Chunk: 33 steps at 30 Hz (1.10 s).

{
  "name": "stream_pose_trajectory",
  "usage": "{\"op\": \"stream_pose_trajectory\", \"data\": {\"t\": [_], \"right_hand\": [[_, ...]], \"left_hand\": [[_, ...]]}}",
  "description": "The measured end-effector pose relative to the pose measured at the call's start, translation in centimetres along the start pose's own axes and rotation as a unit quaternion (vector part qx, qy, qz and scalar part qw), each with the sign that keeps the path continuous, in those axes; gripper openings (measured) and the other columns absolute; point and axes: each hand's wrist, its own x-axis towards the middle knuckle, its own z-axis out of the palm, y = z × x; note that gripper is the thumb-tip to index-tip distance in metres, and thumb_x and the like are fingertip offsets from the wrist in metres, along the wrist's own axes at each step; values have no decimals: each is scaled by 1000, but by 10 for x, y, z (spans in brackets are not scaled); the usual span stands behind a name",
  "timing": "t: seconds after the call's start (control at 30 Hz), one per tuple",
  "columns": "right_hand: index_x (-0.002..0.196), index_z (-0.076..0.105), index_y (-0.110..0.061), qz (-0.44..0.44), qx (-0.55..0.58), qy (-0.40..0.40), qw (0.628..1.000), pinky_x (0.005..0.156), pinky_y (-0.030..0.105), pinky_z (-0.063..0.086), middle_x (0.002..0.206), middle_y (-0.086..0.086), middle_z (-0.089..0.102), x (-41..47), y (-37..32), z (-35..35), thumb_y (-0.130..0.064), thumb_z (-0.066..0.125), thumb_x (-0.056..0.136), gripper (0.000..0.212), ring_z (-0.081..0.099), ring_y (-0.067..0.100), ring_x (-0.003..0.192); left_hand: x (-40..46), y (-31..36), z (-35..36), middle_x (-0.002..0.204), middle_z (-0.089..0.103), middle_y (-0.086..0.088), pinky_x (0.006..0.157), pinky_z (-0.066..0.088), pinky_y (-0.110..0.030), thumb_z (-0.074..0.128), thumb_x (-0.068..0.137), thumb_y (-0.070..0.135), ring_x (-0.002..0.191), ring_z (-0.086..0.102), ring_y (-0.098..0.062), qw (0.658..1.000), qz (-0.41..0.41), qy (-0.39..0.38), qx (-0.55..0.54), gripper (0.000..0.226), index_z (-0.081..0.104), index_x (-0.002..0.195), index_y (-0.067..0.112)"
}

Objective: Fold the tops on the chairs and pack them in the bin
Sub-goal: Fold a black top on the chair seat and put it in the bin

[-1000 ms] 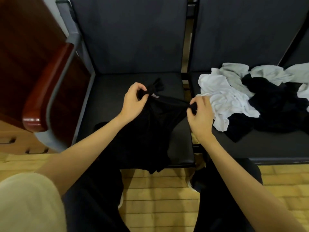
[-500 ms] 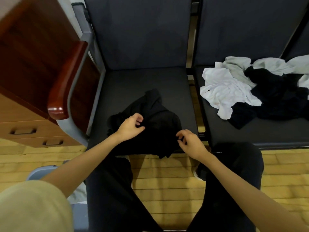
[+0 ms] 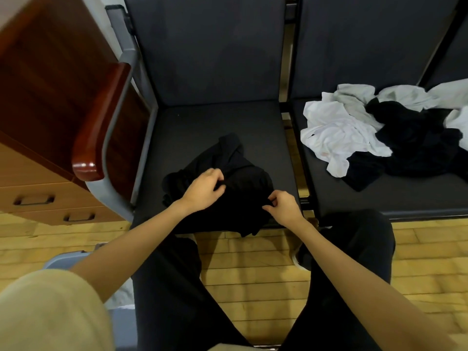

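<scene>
One black top (image 3: pixel 243 191) lies bunched on the front half of the left chair seat (image 3: pixel 202 127), its lower edge hanging over the seat's front. The left hand (image 3: pixel 203 190) grips the fabric with curled fingers near the garment's centre; the right hand (image 3: pixel 283 207) pinches a fold at its right edge. Two dark padded chairs stand side by side, the second chair seat (image 3: pixel 405 198) carrying a loose pile of tops (image 3: pixel 367 133), white, grey and black; the number in it cannot be told. One grey bin (image 3: pixel 68 259) sits on the wood plank floor (image 3: pixel 253 282), lower left, mostly hidden by the left arm. A wooden cabinet (image 3: pixel 38 196) with two visible drawer handles stands at left.
</scene>
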Motion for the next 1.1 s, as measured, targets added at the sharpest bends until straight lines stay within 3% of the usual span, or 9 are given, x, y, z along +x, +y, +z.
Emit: {"op": "stream_pose_trajectory", "data": {"t": [0.1,0.17,0.27,0.33,0.5,0.67,0.8,0.93,1.1], "right_hand": [[91,58,-13,-70,24,124,990,73,28,44,85,-4,55,-4,-6,-10,-20,68,88,13,58,18,85],[92,53,-19,-101,57,140,983,71,29,45,86,-3,59,-12,-9,-14,-22,65,90,13,57,15,81],[92,48,-25,-129,44,86,987,70,30,48,86,-1,62,-25,-6,-6,-18,67,87,21,61,17,80],[95,51,-21,-101,70,26,992,71,20,47,89,0,63,-32,-2,2,-12,72,83,26,61,14,84],[116,57,-19,98,296,-124,942,70,20,44,93,0,65,-43,-9,3,-15,77,80,42,60,7,86],[124,63,-24,123,410,-149,891,89,31,42,119,4,62,-45,-14,-9,-11,71,85,43,57,18,109],[109,71,-22,30,539,-68,839,81,21,41,84,-16,64,-48,-46,-43,-6,65,88,28,53,6,96],[108,74,-19,-62,632,-30,772,92,23,50,100,7,54,-51,-78,-89,-7,78,67,43,47,21,109],[103,74,-21,-138,536,83,829,102,39,48,69,4,38,-55,-111,-127,2,74,77,34,43,23,76]], "left_hand": [[-16,-1,-29,87,58,0,64,44,-26,57,94,18,75,58,-13,990,-43,121,-57,13,47,99,12],[-30,-3,-44,79,56,4,58,41,-15,56,95,16,68,55,-6,980,-77,152,-107,13,44,98,13],[-49,-11,-48,79,51,2,64,40,-14,58,93,13,68,50,-9,956,-160,145,-198,13,45,93,12],[-60,-17,-44,86,53,-3,78,48,-28,63,89,8,82,55,-17,916,-222,111,-315,18,47,89,16],[-82,-26,-36,114,58,-11,75,46,-28,73,77,7,98,57,-19,844,-311,-23,-437,36,62,111,16],[-87,-15,-50,117,65,-6,95,49,-31,72,78,-4,114,58,-20,887,-233,-92,-389,38,69,106,22],[-80,7,-82,100,73,2,98,48,-31,74,70,-12,104,65,-15,901,-148,10,-408,40,77,86,25],[-72,35,-118,85,74,-1,86,54,-30,74,68,-14,87,69,-18,895,-88,114,-423,38,77,77,23],[-62,58,-153,91,74,-6,92,51,-32,76,69,-10,91,67,-19,897,-45,204,-389,39,78,77,29]]}}
